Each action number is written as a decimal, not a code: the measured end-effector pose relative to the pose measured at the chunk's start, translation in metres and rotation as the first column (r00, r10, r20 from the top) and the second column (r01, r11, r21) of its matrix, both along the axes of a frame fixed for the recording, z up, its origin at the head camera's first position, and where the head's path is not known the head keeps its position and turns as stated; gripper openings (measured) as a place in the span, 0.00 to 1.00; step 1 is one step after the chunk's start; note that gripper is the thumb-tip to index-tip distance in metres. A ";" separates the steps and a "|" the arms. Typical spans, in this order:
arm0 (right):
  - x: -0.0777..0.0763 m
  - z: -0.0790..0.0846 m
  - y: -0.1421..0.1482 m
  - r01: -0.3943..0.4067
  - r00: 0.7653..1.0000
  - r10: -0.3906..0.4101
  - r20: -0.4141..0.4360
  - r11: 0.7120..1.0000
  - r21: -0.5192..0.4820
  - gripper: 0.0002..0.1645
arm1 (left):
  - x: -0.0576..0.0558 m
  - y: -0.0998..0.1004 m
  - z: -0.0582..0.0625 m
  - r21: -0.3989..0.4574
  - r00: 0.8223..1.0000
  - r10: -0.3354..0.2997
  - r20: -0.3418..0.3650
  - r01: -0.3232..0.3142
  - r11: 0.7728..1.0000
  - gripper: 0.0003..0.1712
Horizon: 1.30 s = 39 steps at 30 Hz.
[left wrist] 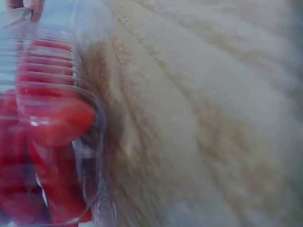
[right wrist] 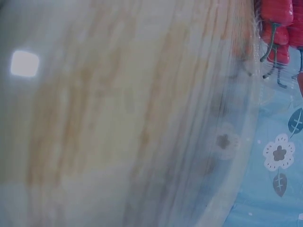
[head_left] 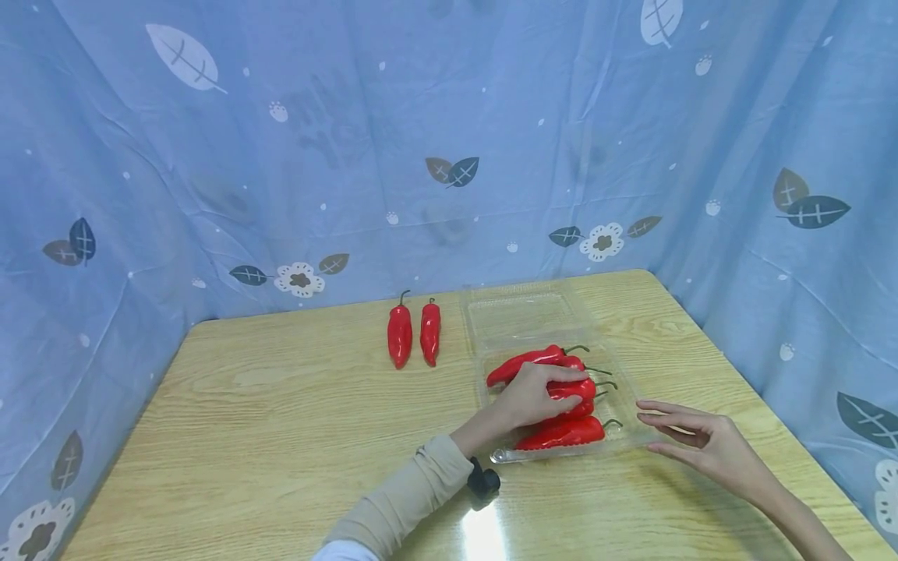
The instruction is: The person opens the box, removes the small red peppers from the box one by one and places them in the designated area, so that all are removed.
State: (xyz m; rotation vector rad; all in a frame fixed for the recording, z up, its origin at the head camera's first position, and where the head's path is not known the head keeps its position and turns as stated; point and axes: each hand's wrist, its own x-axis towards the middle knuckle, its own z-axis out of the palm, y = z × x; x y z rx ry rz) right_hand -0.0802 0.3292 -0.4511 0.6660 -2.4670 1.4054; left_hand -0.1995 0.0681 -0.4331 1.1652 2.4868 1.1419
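Note:
A clear plastic clamshell box (head_left: 533, 339) lies with its lid folded back, and several red peppers (head_left: 568, 432) with green stems lie in its base. My left hand (head_left: 531, 396) reaches over the box from the left and holds one red pepper (head_left: 581, 389) between fingers and thumb, among the others. At the box's right side is my right hand (head_left: 708, 446), its loosely extended fingers at the rim; whether they touch it I cannot tell. The left wrist view has peppers (left wrist: 57, 118) behind the ribbed plastic wall. In the right wrist view, pepper stems (right wrist: 270, 52) show at the upper right.
Two more red peppers, one longer (head_left: 400, 336) and one slimmer (head_left: 430, 333), lie side by side left of the lid. The wooden table (head_left: 281, 421) meets a blue leaf-patterned curtain (head_left: 393, 156) at the back and sides.

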 end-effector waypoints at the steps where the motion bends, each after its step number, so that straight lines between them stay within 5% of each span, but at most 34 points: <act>1: 0.000 0.000 0.000 0.000 1.000 0.000 0.002 1.000 0.000 0.22 | 0.000 0.000 0.000 -0.007 1.000 0.003 -0.009 -0.004 1.000 0.25; 9: -0.001 0.000 0.000 0.001 1.000 -0.001 -0.004 1.000 -0.001 0.22 | 0.002 0.007 -0.002 -0.074 0.988 0.047 -0.150 -0.059 0.996 0.27; 18: -0.001 0.000 0.000 0.000 1.000 0.000 -0.001 1.000 -0.013 0.22 | 0.003 0.013 -0.001 -0.111 0.971 0.005 -0.241 -0.033 0.993 0.27; 28: -0.002 0.001 0.000 0.014 1.000 -0.014 -0.009 1.000 0.012 0.22 | 0.009 -0.001 0.013 -0.045 0.999 -0.014 -0.035 0.012 0.999 0.27; 39: 0.000 -0.001 -0.001 -0.004 1.000 0.004 -0.017 1.000 -0.007 0.22 | 0.021 -0.040 0.032 0.112 0.984 -0.010 0.180 -0.011 0.994 0.25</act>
